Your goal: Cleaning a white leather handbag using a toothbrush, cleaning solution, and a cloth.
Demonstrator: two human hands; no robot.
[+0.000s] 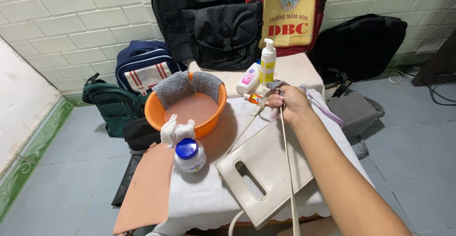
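One hand, the right hand (290, 104), is closing its fingers on the thin cream strap (288, 169) of the flat cream leather bag (270, 167). That bag is lying on the white-clothed table (209, 193), just below the hand, its strap running toward the person.

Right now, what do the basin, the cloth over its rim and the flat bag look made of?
Basin: orange plastic, smooth, slightly glossy. Cloth: grey terry-like fabric, nubbly pile. Bag: cream leather or imitation leather, smooth and matte with a cut-out handle; which one cannot be told.
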